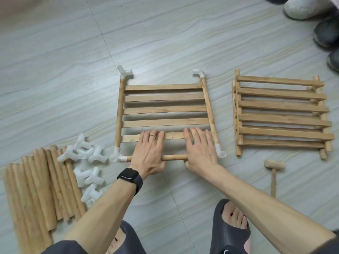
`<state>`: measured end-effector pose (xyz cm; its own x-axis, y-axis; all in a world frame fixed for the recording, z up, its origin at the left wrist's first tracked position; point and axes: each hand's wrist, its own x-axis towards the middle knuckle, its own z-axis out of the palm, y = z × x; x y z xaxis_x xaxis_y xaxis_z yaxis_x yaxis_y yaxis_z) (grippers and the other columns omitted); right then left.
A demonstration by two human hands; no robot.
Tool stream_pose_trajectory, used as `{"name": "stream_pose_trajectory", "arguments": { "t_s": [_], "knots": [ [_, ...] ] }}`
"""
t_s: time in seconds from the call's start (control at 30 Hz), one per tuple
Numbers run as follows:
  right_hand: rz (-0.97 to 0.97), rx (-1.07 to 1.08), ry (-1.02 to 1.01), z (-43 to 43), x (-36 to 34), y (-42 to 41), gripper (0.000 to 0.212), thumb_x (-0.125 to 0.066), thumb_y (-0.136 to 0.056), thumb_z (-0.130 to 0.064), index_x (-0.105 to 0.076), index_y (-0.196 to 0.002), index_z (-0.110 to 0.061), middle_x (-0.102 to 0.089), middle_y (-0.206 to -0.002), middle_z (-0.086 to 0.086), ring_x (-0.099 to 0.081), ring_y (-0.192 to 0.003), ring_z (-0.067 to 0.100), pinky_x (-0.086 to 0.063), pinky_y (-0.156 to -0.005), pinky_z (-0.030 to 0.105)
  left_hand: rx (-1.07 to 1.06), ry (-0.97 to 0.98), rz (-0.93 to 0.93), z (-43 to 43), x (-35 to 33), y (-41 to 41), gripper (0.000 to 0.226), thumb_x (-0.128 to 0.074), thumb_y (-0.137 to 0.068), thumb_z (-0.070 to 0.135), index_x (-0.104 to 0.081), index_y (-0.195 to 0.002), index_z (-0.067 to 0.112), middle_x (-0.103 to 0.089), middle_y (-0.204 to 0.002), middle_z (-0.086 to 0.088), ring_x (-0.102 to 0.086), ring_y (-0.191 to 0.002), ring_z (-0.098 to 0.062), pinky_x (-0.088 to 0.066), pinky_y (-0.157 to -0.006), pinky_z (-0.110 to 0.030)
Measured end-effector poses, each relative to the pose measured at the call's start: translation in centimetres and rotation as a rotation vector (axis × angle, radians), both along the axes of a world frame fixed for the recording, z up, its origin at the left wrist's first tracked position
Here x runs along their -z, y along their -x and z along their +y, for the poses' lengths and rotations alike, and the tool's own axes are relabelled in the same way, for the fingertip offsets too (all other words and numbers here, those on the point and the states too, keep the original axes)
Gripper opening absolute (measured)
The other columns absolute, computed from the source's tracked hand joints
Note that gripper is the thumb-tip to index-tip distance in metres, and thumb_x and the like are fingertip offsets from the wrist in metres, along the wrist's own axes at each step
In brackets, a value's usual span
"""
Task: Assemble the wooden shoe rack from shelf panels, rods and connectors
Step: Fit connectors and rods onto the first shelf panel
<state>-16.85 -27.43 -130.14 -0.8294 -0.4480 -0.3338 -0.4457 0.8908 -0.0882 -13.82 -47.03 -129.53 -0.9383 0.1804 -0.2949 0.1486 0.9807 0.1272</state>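
A slatted wooden shelf panel [166, 98] lies flat on the floor with a white plastic connector on each corner: far left [125, 72], far right [198, 73], near left [115, 156], near right [221, 153]. A wooden rod [175, 157] lies along the panel's near edge, its left end plugged into the near-left connector. My left hand [150, 153] and my right hand [200, 151] lie palm-down over this rod, thumbs tucked under it and fingers stretched onto the nearest slat. The rod's right end is hidden under my right hand.
A stack of more shelf panels [282, 114] lies to the right, a small wooden mallet [273, 171] in front of it. Loose rods [38, 187] and spare white connectors [86, 162] lie at the left. My sandalled feet [230, 226] are near; another person's shoes [311, 13] far right.
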Motion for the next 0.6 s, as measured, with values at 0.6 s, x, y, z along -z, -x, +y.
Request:
{"name": "stream_pose_trajectory", "arguments": {
  "t_s": [0.6],
  "knots": [
    [0.043,-0.083,0.092,2.1,-0.6,2.7,0.057,-0.067,-0.059,-0.010,-0.058,-0.115,-0.009,-0.057,-0.108,0.011,-0.054,-0.095,0.033,-0.049,-0.081,0.040,0.021,0.060,0.038,1.1,-0.4,0.2,0.058,-0.063,-0.069,0.042,-0.054,-0.119,0.013,-0.060,-0.104,-0.009,-0.053,-0.085,-0.031,-0.041,-0.080,-0.039]
  ]
}}
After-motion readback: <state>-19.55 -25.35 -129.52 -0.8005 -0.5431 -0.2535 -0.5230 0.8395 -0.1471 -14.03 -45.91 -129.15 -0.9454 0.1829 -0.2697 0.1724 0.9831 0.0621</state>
